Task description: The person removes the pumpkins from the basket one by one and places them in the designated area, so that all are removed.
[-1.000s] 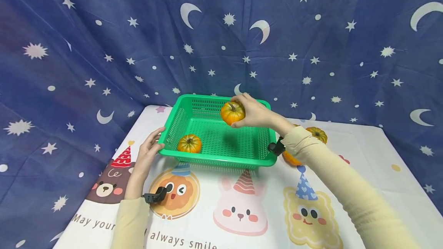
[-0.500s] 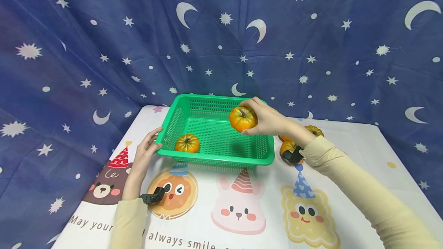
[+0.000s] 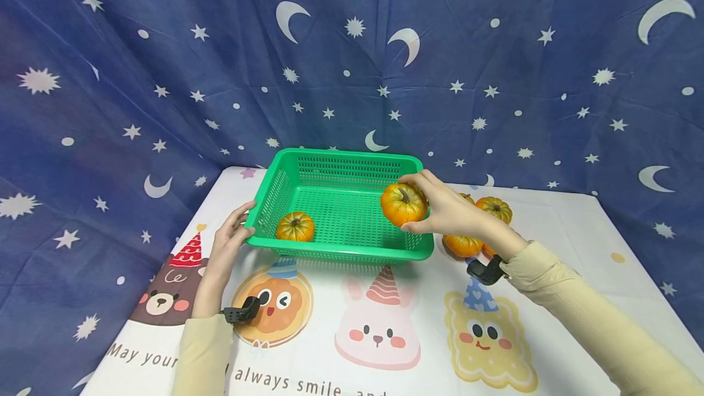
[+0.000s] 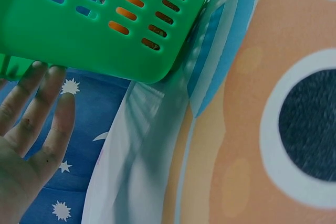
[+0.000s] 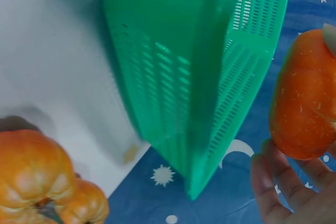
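My right hand (image 3: 448,206) pinches a small orange-and-yellow pumpkin (image 3: 404,203) by its sides, thumb in front and fingers behind, over the right end of a green plastic basket (image 3: 341,253). In the right wrist view, the held pumpkin's smooth orange side (image 5: 304,98) shows beyond the basket rim. A second pumpkin (image 3: 295,227) lies inside the basket at its front left corner. My left hand (image 3: 225,249) is at the basket's left side. Its fairly straight fingers (image 4: 55,108) reach the basket edge in the left wrist view.
Several more pumpkins (image 3: 462,245) cluster on the table just right of the basket, partly behind the right wrist. A white tablecloth (image 3: 572,298) with cartoon prints covers the table. A dark blue curtain (image 3: 330,47) with moons and stars hangs behind.
My right hand has drawn the pumpkin rightward and toward me, from over the middle of the basket to its right end. My left hand and the basket stay in place.
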{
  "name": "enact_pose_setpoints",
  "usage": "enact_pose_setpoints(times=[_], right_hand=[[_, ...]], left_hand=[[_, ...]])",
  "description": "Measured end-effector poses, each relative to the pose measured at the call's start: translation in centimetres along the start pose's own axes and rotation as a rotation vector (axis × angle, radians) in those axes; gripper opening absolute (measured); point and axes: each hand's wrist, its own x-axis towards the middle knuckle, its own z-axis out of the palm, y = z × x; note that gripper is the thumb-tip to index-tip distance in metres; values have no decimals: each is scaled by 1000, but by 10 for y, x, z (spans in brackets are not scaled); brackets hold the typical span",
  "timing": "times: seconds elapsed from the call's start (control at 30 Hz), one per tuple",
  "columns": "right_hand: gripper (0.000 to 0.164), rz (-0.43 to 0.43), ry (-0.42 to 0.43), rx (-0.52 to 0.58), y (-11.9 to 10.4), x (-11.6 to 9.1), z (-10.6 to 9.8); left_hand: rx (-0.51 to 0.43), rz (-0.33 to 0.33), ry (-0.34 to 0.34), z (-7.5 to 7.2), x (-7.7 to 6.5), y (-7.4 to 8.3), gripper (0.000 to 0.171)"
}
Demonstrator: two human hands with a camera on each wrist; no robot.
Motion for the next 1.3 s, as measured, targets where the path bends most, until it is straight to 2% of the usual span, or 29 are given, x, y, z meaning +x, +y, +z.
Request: enact_pose_setpoints(times=[0.37,0.7,1.0,1.3], right_hand=[[82,27,63,-35,21,-29,4],[82,88,87,12,35,-57,6],[85,137,150,-12,48,-81,10],[83,122,201,9,62,-103,21]], left_hand=[[11,8,11,-1,0,-3,51],[5,8,9,-1,0,-3,51],[3,7,0,0,-1,-1,51],[-11,10,0,-1,-1,-2,51]])
